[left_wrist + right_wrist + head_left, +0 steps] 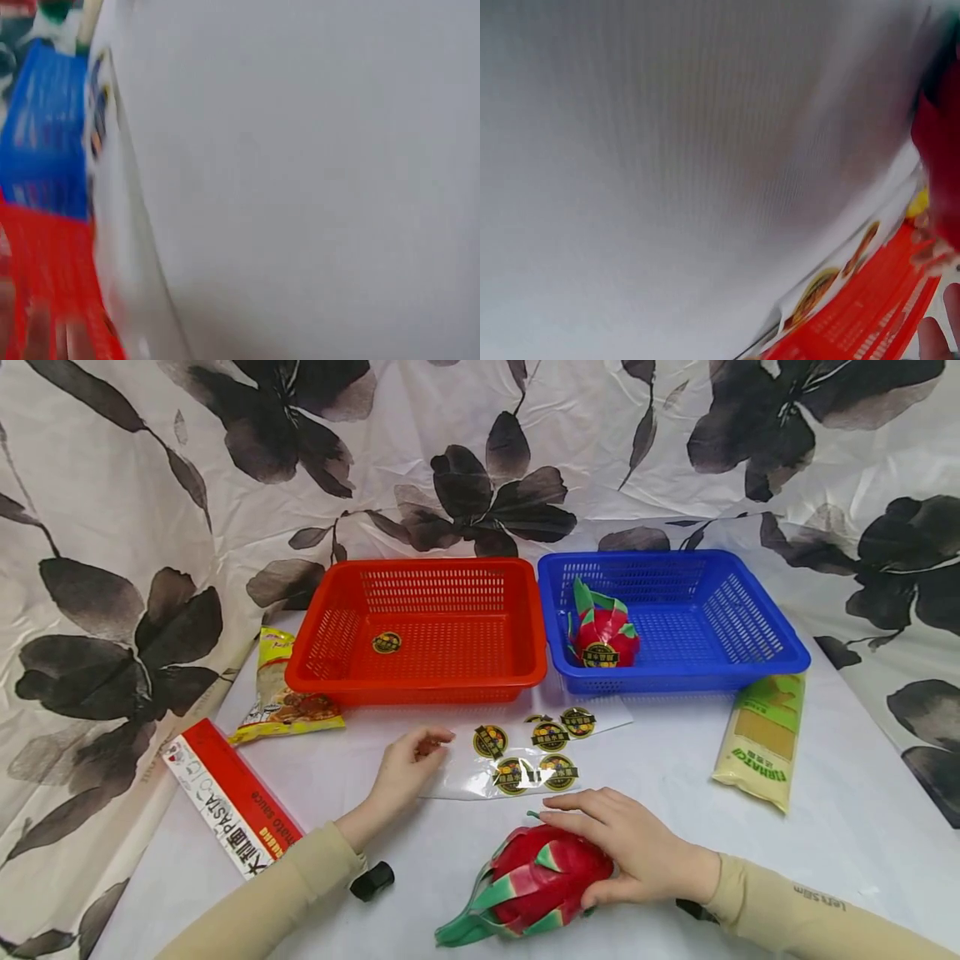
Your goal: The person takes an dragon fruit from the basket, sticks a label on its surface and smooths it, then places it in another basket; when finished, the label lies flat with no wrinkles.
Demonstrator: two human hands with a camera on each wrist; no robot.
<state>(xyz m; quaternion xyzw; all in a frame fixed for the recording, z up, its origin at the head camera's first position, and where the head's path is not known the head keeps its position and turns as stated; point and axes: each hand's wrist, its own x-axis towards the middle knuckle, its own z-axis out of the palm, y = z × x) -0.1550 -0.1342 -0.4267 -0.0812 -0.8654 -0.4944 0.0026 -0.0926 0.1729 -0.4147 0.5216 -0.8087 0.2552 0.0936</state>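
Observation:
A red dragon fruit (551,877) with green-tipped scales lies on its side at the front of the table. My right hand (630,843) holds its right end, fingers over the far side and thumb on the near side. In the right wrist view, the dragon fruit (941,150) fills the right edge. Fingers loosely bent, my left hand (408,768) is at the left edge of a glossy sheet (457,777) bearing several round black-and-gold stickers (550,737). Nothing shows between its fingers. The left wrist view is blurred.
Behind stand a red basket (416,692) with one round sticker (387,642) and a blue basket (690,675) containing a stickered dragon fruit (603,631). A yellow food packet (281,693) and red-white pasta box (232,797) lie left, a green-yellow packet (762,739) right.

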